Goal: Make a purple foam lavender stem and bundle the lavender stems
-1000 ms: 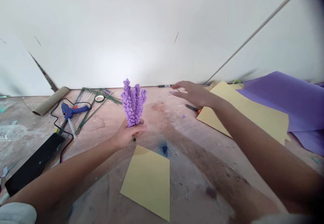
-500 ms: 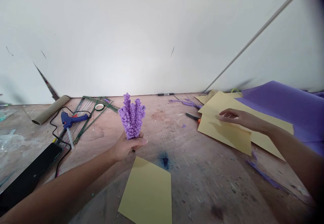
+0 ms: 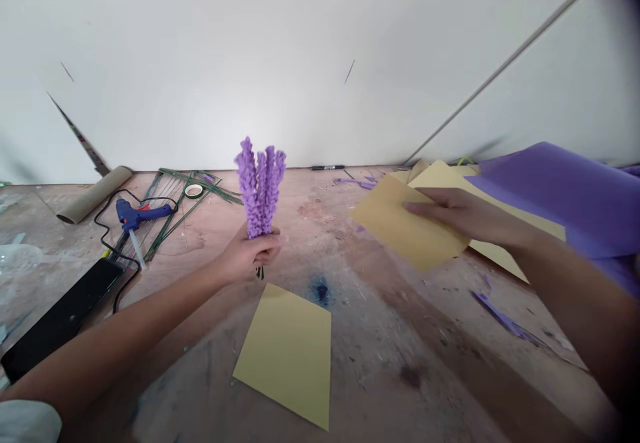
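My left hand [image 3: 253,254] is closed around the stems of a bunch of purple paper lavender flowers [image 3: 261,193], held upright above the table. The short dark stem ends poke out below the fist. On the right, my right hand [image 3: 457,213] grips a yellow paper sheet [image 3: 407,223] between thumb and fingers, lifted off the pile and slightly blurred. A second cut piece of yellow paper [image 3: 287,356] lies flat on the table in front of me, below the flowers.
Left lie a blue glue gun [image 3: 143,215], a black phone [image 3: 63,319], a cardboard tube [image 3: 96,194], green wires [image 3: 173,226] and a tape roll [image 3: 194,191]. A black pen [image 3: 328,167] rests by the wall. Purple sheets [image 3: 560,196] and purple scraps [image 3: 507,316] are on the right.
My right hand has taken hold of a yellow sheet and lifted it leftward off the pile. The flowers in my left hand have risen and turned a little.
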A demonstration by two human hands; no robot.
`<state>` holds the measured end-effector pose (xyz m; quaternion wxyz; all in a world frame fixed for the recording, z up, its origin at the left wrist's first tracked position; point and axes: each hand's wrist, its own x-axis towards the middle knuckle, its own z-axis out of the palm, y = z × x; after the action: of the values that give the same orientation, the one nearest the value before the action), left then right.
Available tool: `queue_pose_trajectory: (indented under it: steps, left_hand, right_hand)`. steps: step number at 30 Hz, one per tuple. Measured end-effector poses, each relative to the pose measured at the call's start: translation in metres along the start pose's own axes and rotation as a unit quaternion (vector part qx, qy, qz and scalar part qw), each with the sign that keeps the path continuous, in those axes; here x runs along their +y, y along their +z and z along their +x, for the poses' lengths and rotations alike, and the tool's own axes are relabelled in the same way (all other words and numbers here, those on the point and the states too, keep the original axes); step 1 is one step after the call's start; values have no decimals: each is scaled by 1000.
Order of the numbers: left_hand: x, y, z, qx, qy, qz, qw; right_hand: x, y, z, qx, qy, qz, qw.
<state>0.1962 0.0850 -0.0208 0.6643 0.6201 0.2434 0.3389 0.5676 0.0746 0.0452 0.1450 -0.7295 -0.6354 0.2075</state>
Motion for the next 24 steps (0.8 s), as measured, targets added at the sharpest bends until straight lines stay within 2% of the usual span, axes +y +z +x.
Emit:
queue_pose_trajectory:
  steps: [2, 4, 7, 8, 11, 13, 15, 18, 20, 22, 24]
  left_hand:
    - [16, -2, -3, -2, 2, 26, 1000]
    - [35, -3, -7, -3, 12, 56, 998]
    - [57, -3, -12, 13, 29, 90, 995]
    - [60, -3, -13, 20, 32, 99, 994]
    - [60, -5, -11, 26, 18, 133, 991]
    - [55, -10, -9, 24, -3, 154, 988]
    - [51, -15, -6, 24, -26, 170, 985]
    - [50, -23, -5, 45, -55, 186, 980]
    - [51, -29, -5, 80, -63, 187, 977]
    - [53, -33, -4, 125, -57, 182, 974]
    - [53, -36, -2, 167, -39, 174, 970]
  right_hand:
    - [-29, 12, -5, -97, -59, 33, 993]
    - [-59, 29, -8, -186, -124, 38, 974]
    - [-101, 56, -5, -259, -209, 29, 943]
    - [-113, 64, -3, -284, -255, 21, 924]
    - [-143, 81, 4, -335, -364, 13, 869]
    - [-158, 86, 7, -334, -403, 23, 852]
    - [-167, 86, 8, -327, -418, 26, 847]
    - [-172, 83, 6, -280, -399, 24, 873]
    - [-168, 81, 7, -217, -369, 53, 902]
    - [-160, 79, 9, -155, -309, 142, 928]
    - [-151, 80, 11, -119, -244, 248, 930]
